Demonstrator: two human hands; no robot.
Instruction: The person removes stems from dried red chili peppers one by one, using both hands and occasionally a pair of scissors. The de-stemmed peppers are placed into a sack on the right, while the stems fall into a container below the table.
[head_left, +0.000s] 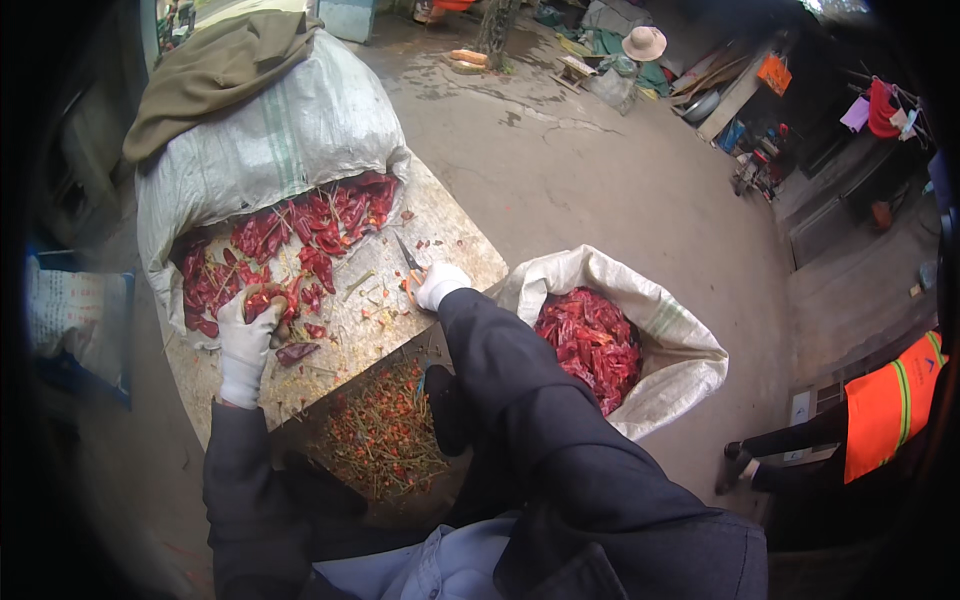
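Note:
My left hand (246, 341), in a white glove, is closed around a dried red chili pepper (259, 302) over the left part of a worn board (457, 221). In a white glove too, my right hand (442, 286) grips scissors (409, 259) with orange handles, their blades pointing away from me. Around my left hand lie loose dried chilies (319, 266), spilling from the mouth of a large white woven sack (322, 120). Cut stems and seeds are scattered across the board. Right of my forearm, an open woven sack (679, 349) holds red chili pieces (589, 337).
Cut stems (382, 442) are heaped on the ground below the board, between my legs. A brown cloth (225, 67) covers the sack's top. At right sits a person in an orange vest (892, 405). A straw-coloured hat (644, 43) rests on clutter at the back.

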